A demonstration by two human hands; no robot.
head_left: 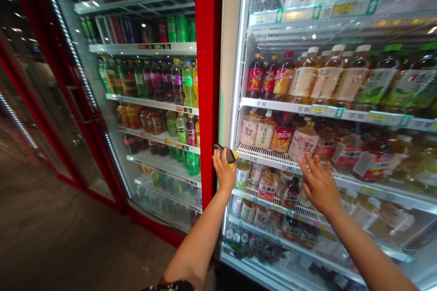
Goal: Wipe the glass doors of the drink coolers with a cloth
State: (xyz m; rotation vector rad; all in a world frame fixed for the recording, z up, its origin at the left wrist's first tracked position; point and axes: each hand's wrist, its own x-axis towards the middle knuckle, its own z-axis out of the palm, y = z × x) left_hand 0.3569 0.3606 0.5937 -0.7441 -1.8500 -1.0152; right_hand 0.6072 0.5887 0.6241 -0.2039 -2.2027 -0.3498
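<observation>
My left hand (225, 171) is closed on a small black and yellow object (231, 156) at the left edge of the right-hand cooler (229, 54), beside the red frame. What that object is, I cannot tell. My right hand (320, 186) has its fingers spread and holds nothing; its fingertips are at the front edge of a white wire shelf (273, 157). Just above those fingertips stands a pale pink bottle (303, 143), upright at the shelf front. A red-labelled bottle (282, 134) is to its left.
A red-framed cooler (207, 77) with shelves of soda bottles and cans is on the left. Tea bottles (329, 79) line the shelf above my right hand. More bottles (268, 186) stand on lower shelves. Dark floor (68, 236) shows at the lower left.
</observation>
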